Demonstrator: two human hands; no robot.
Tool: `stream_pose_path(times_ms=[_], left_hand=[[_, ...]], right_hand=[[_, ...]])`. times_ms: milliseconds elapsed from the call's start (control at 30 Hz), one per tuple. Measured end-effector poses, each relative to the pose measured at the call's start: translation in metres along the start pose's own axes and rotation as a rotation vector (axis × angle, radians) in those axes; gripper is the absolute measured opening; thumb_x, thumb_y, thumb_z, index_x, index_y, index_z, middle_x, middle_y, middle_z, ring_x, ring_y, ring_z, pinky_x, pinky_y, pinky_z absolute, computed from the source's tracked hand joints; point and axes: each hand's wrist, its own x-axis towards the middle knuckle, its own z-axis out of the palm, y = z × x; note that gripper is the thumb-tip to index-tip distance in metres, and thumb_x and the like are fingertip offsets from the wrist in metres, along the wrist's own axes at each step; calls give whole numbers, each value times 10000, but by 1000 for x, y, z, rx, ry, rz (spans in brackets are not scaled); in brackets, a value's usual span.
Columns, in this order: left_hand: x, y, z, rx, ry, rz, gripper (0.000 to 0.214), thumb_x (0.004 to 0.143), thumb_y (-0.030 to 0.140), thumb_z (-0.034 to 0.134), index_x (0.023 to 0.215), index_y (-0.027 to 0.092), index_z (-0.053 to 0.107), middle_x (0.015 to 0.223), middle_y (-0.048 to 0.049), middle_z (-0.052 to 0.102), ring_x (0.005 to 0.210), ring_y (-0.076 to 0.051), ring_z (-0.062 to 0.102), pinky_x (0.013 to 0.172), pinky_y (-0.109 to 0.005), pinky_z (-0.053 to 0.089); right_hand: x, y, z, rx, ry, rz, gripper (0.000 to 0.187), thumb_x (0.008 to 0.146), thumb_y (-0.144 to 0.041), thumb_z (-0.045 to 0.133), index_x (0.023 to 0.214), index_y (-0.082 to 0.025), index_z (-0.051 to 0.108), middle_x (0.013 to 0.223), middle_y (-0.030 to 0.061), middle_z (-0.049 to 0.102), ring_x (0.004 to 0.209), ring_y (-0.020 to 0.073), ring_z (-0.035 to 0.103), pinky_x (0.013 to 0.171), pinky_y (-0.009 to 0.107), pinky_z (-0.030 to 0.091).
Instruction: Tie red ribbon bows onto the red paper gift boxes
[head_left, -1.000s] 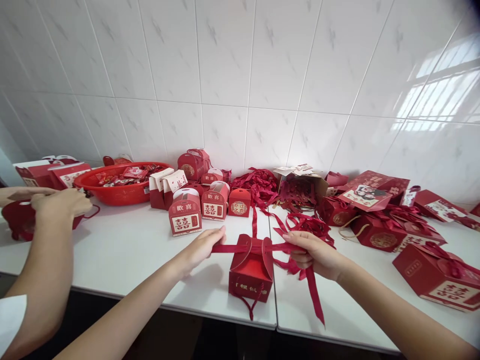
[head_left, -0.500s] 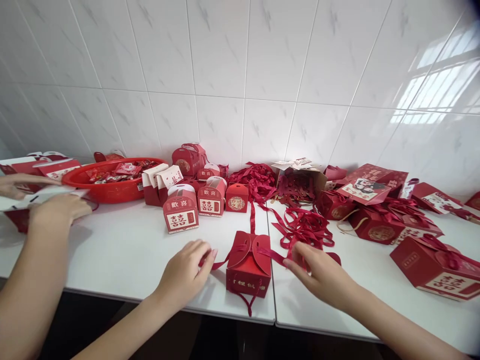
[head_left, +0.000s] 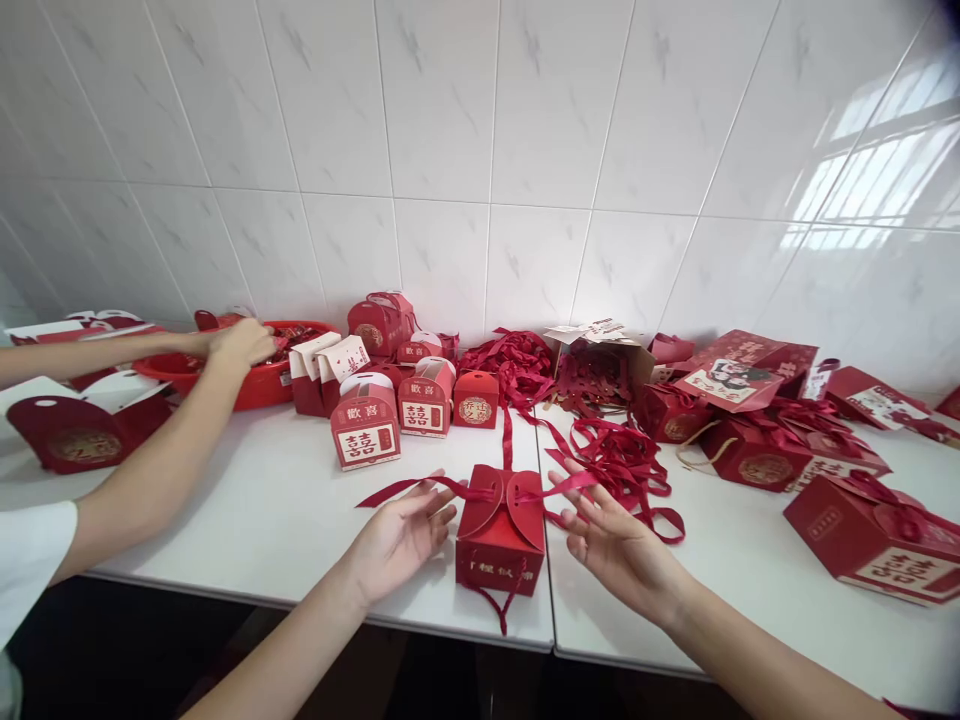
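Note:
In front of me a red gift box [head_left: 500, 545] stands near the table's front edge, its rounded top flaps closed together. A dark red ribbon [head_left: 469, 492] runs through slots in the flaps, one loose end reaching out to each side. On the box's left, my left hand [head_left: 401, 545] is turned palm up with its fingers apart, and the ribbon crosses its fingertips. My right hand [head_left: 619, 545] is held on the other side, fingers spread, with the other ribbon end lying over them. Neither hand grips the ribbon. A thin cord hangs down the box's front.
Several small red boxes [head_left: 366, 425] stand left of centre. Ribbon piles [head_left: 619, 455] lie behind my right hand, and finished boxes [head_left: 877, 540] are on the right. At left, another person's hands [head_left: 244, 343] reach into a red basin [head_left: 259, 388] of wrapped sweets.
Both my hands have gone from pinching the ribbon ends to open, turned palms. The other person's hands have moved from an open box to the basin.

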Motion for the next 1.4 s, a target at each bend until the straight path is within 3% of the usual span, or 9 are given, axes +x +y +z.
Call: stream_pose_path(times_ms=[133, 267, 400, 533, 700, 867, 1000, 1200, 1400], left_hand=[[0, -2, 8, -323, 21, -2, 226, 886, 20, 417, 951, 72, 626, 631, -36, 549, 545, -72, 562, 469, -129, 464], [-5, 7, 16, -329, 75, 125, 187, 890, 80, 474, 856, 121, 653, 623, -15, 534, 532, -79, 550, 416, -135, 444], [-10, 24, 25, -148, 70, 395, 77, 814, 225, 646, 850, 169, 683, 745, -8, 601, 572, -93, 560, 435, -167, 444], [-17, 41, 40, 80, 30, 612, 246, 682, 332, 772, 849, 159, 719, 775, -16, 613, 602, -84, 519, 474, -170, 419], [-25, 56, 66, 469, -70, 782, 284, 756, 417, 686, 881, 166, 734, 627, 2, 559, 540, -85, 458, 501, -211, 369], [-24, 64, 89, 635, -193, 785, 243, 802, 389, 625, 840, 175, 734, 534, 24, 476, 501, -92, 395, 505, -229, 344], [-20, 72, 104, 587, -201, 772, 174, 768, 338, 663, 828, 187, 725, 700, -1, 569, 553, -84, 418, 482, -206, 322], [-19, 85, 117, 514, -282, 610, 257, 801, 409, 625, 804, 166, 709, 745, -29, 609, 720, -136, 561, 628, -234, 448], [-22, 91, 124, 515, -336, 633, 243, 839, 373, 584, 749, 163, 667, 730, -13, 599, 715, -122, 557, 678, -232, 449]], right_hand=[[3, -2, 2, 161, 99, -50, 208, 677, -195, 785, 802, -204, 619, 915, -21, 644, 699, 65, 605, 615, 171, 506], [4, -7, 2, 151, 141, -102, 191, 666, -173, 793, 754, -170, 623, 734, -23, 629, 658, 70, 613, 597, 159, 523], [4, -18, 7, 107, 142, -184, 206, 646, -180, 804, 730, -181, 616, 670, -40, 601, 620, 71, 602, 588, 166, 525], [9, -34, 19, 4, 101, -283, 221, 656, -188, 795, 818, -206, 645, 686, -60, 583, 569, 43, 552, 565, 153, 496], [23, -55, 42, -172, 31, -444, 179, 682, -272, 774, 757, -189, 634, 817, -20, 625, 577, 48, 522, 567, 183, 472], [28, -69, 68, -379, -41, -497, 237, 684, -332, 767, 731, -188, 585, 632, -51, 551, 504, 50, 446, 492, 193, 368], [30, -76, 83, -521, -72, -585, 214, 727, -357, 725, 719, -184, 598, 633, -47, 546, 556, 59, 451, 537, 204, 366], [37, -81, 96, -400, -138, -533, 231, 646, -295, 788, 792, -193, 642, 751, -3, 660, 729, 115, 603, 728, 271, 469], [37, -87, 111, -394, -95, -461, 249, 655, -364, 763, 733, -157, 648, 696, 22, 665, 663, 129, 622, 685, 279, 490]])
